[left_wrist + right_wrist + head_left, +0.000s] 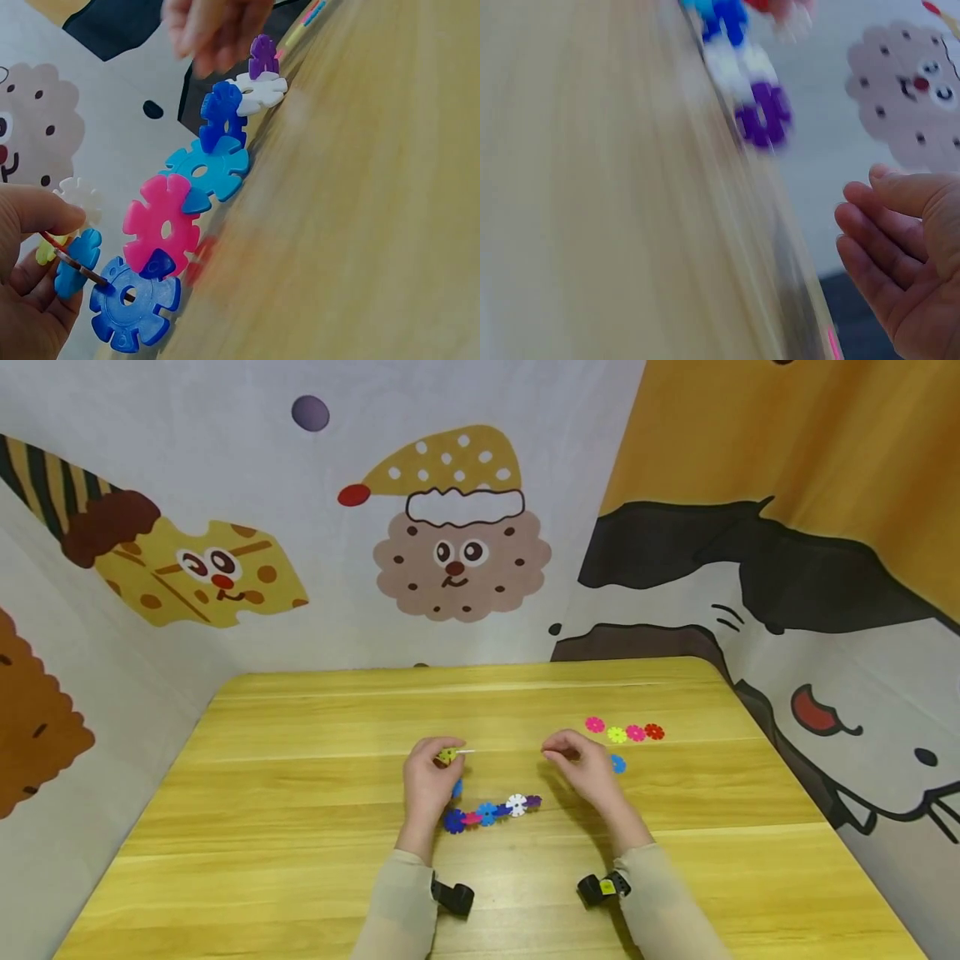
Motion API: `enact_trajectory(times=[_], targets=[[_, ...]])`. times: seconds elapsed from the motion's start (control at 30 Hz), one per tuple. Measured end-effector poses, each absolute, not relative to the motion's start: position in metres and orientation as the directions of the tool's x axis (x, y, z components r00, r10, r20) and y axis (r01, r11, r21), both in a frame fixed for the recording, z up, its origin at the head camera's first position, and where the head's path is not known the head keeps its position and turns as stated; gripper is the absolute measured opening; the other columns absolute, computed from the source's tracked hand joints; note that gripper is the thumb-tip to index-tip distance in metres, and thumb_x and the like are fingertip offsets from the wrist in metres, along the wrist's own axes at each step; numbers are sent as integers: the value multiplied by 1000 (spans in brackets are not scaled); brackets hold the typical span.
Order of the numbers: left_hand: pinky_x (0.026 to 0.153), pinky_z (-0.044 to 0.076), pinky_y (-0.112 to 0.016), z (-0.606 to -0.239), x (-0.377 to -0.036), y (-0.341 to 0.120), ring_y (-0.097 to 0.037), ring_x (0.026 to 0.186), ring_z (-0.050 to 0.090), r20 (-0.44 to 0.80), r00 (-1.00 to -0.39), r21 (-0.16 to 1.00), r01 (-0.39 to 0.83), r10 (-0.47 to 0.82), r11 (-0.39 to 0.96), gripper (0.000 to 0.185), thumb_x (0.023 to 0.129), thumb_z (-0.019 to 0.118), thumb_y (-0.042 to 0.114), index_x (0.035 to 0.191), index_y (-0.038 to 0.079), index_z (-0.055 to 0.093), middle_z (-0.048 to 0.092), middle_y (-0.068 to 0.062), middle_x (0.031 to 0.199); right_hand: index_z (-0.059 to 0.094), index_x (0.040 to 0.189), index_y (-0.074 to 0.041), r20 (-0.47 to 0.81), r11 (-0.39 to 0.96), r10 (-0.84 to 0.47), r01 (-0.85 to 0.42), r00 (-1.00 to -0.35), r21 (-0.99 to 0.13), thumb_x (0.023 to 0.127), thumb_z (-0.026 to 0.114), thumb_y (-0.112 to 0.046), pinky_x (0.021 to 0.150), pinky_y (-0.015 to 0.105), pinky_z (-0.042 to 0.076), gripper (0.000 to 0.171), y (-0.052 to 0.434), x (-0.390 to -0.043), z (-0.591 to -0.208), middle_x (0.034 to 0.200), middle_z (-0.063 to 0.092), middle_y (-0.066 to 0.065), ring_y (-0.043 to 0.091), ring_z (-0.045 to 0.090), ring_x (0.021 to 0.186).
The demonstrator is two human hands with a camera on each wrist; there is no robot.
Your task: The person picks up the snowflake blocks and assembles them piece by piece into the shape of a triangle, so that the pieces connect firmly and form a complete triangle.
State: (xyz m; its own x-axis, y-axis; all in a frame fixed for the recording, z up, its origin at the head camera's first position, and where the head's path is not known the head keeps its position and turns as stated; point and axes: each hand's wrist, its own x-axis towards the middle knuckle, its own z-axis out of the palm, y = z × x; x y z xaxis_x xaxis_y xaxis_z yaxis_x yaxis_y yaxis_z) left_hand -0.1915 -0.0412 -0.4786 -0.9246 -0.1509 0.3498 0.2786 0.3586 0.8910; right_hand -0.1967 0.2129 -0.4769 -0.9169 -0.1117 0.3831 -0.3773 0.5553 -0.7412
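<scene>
Bench point(262, 827): yellowish wood grain, rounded far corners. White printed backdrop point(247, 468) behind it and along both sides. Prints: yellow cheese point(258, 572) with a face, left; pinkish-brown cookie point(462, 589) in a mustard dotted hat point(446, 460), centre; purple oval point(311, 412) up top; orange-brown biscuit shape point(37, 727), left edge; black-and-white animal point(847, 652), right.

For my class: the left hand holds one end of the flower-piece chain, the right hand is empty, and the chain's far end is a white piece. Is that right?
Not quite. In the left wrist view, the far end is a purple piece, with a white piece just before it. The left hand does hold the chain, and the right hand is empty.
</scene>
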Motion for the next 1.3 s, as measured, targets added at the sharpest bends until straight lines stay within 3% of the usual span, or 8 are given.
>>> enact_trajectory(times=[0.33, 0.5, 0.63, 0.77, 1.3], targets=[[63, 52, -26, -479, -191, -40, -20, 75, 60, 330, -931, 901, 261, -157, 346, 14, 79, 78, -4, 87, 8, 77, 67, -5, 92, 68, 105, 0, 257, 656, 48, -163, -965, -737, 94, 68, -7, 76, 21, 51, 14, 292, -180, -476, 98, 70, 13, 27, 65, 89], [64, 51, -27, -481, -192, -40, -22, 76, 60, 326, -931, 903, 255, -163, 347, 14, 79, 78, -3, 86, 9, 77, 67, -5, 92, 66, 112, 3, 189, 696, 81, -80, -979, -713, 95, 68, -10, 77, 29, 51, 21, 315, -176, -478, 105, 67, 18, 29, 62, 92], [65, 52, -27, -482, -192, -40, -22, 77, 61, 323, -931, 907, 254, -169, 337, 13, 79, 78, -3, 85, 9, 77, 68, -5, 91, 66, 115, 5, 176, 719, 39, -95, -984, -689, 92, 72, -12, 84, 44, 52, 29, 324, -177, -483, 112, 64, 22, 34, 62, 96], [65, 52, -26, -482, -192, -40, -21, 78, 61, 326, -929, 909, 258, -174, 328, 12, 79, 78, -2, 85, 8, 77, 68, -5, 91, 66, 118, 5, 174, 728, -8, -124, -985, -674, 90, 74, -14, 89, 51, 50, 34, 329, -179, -489, 118, 60, 24, 38, 60, 102], [64, 50, -25, -480, -192, -39, -26, 80, 62, 321, -931, 910, 253, -173, 328, 12, 79, 79, -2, 84, 8, 77, 67, -5, 91, 70, 113, 0, 146, 737, -65, -147, -987, -660, 88, 76, -14, 89, 47, 45, 30, 331, -187, -493, 115, 59, 19, 34, 55, 102]])
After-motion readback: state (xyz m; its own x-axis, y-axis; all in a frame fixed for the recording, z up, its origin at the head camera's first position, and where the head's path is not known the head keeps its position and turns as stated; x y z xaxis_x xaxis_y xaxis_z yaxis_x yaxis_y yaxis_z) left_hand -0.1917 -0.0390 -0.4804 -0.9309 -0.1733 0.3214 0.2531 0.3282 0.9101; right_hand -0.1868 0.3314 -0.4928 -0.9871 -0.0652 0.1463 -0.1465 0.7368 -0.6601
